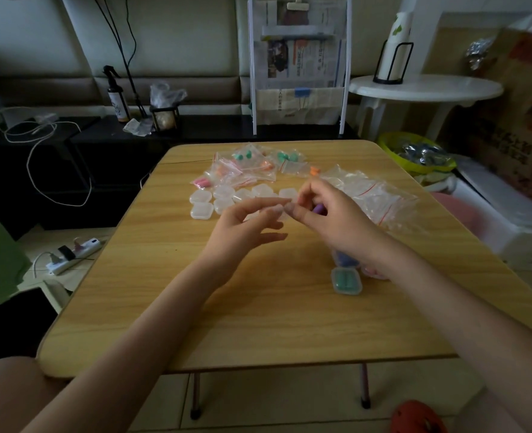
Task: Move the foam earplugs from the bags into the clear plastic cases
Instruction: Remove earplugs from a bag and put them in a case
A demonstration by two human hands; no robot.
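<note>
My left hand (pixel 246 223) pinches a small clear plastic case (pixel 278 211) above the middle of the wooden table (pixel 227 307). My right hand (pixel 330 214) meets it fingertip to fingertip and holds a purple earplug (pixel 318 209) in its curled fingers. Several empty clear cases (pixel 201 210) lie in a cluster behind my left hand. Small bags with green earplugs (pixel 246 156), orange earplugs (pixel 227 170) and pink earplugs (pixel 203 182) lie at the far side. A closed case with green earplugs (pixel 346 281) sits under my right wrist, and a case with purple ones (pixel 346 260) is partly hidden behind it.
A pile of empty clear zip bags (pixel 374 195) lies on the table's right. A yellow-green basket (pixel 414 151) and a white round table (pixel 424 85) stand beyond the right edge. A power strip (pixel 74 254) lies on the floor at left.
</note>
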